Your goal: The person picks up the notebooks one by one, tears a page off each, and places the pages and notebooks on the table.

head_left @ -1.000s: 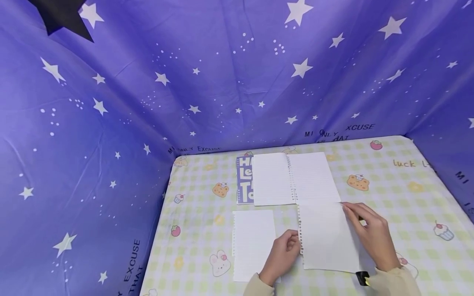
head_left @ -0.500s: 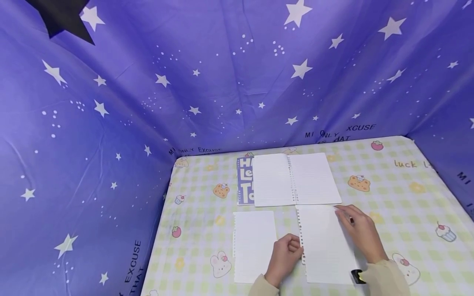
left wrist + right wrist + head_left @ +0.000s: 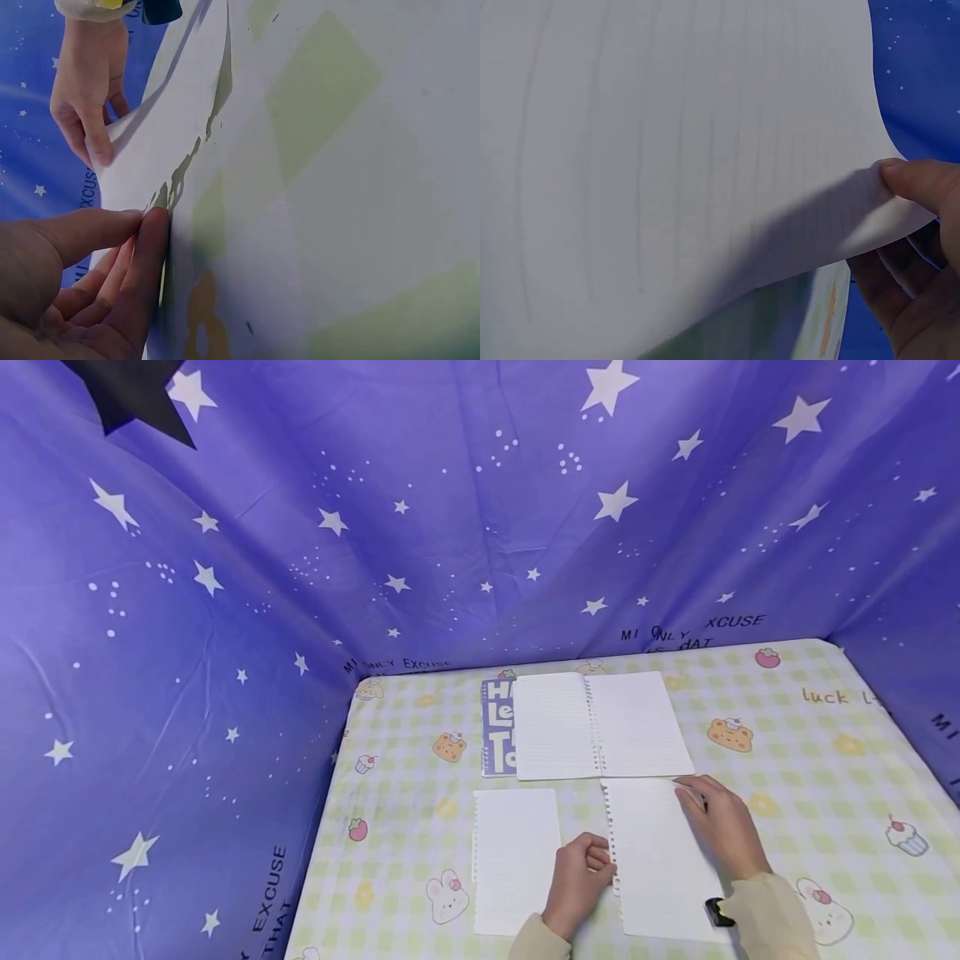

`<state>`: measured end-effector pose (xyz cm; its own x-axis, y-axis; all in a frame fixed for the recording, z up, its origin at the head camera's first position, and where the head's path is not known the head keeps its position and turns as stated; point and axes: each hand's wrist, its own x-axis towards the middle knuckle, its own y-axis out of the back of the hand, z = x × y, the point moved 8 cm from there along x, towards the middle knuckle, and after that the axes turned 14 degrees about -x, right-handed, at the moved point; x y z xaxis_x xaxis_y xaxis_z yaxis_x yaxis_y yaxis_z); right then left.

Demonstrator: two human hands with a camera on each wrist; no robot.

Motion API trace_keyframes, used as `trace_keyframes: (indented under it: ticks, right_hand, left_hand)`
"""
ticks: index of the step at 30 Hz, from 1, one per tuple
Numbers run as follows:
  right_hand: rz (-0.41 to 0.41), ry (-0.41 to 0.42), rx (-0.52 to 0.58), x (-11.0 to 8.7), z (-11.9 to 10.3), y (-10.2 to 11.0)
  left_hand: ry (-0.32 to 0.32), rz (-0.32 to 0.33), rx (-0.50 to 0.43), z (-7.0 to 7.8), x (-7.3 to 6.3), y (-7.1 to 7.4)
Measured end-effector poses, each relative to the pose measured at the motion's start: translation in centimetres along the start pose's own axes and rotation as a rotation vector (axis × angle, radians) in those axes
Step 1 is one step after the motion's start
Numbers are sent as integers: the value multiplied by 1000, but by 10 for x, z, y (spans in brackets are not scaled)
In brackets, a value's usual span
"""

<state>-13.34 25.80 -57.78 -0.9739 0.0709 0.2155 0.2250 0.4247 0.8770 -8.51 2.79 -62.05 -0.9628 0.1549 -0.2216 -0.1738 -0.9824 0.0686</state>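
Observation:
A loose lined sheet of paper (image 3: 660, 860) with a row of punched holes down its left side is held between both hands. My left hand (image 3: 579, 878) pinches the holed edge between thumb and forefinger; the left wrist view shows that edge ragged and slightly lifted. At the top right corner, my right hand (image 3: 722, 825) grips the sheet, thumb on top and fingers beneath, and the paper (image 3: 705, 150) curves up toward it in the right wrist view. Just beyond lies an open ring-holed notebook (image 3: 637, 722), its near edge close to the sheet's top.
Left of my left hand, another loose holed sheet (image 3: 513, 852) lies flat. A purple cover with white letters (image 3: 498, 727) sticks out beneath the notebook's left page. The checked tablecloth (image 3: 397, 802) reaches a purple star-patterned curtain (image 3: 450, 527) at the back and sides.
The held sheet has come down toward me, and its top now sits below the notebook's lower edge. My right hand has shifted left and slightly down; the left stays at the holed edge.

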Motion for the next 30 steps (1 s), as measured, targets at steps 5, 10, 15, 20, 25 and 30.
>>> trace_keyframes:
  ticks: [5, 10, 15, 20, 25, 30]
  right_hand:
    - [-14, 9, -1, 1, 3, -6]
    - [-21, 14, 6, 3, 6, -9]
    - [-43, 3, 7, 3, 8, -13]
    - [-41, -10, -31, 5, 8, -10]
    - [2, 37, -32, 10, 1, -3]
    - [10, 84, -20, 15, -10, -4]
  left_hand:
    - [-37, 11, 11, 1, 0, -2]
    - [-59, 26, 39, 4, -1, -1]
    - [-15, 40, 53, 4, -1, 1]
    - [-3, 53, 82, 7, 1, 6]
    - [-33, 97, 92, 14, 6, 19]
    - [-91, 156, 90, 22, 15, 35]
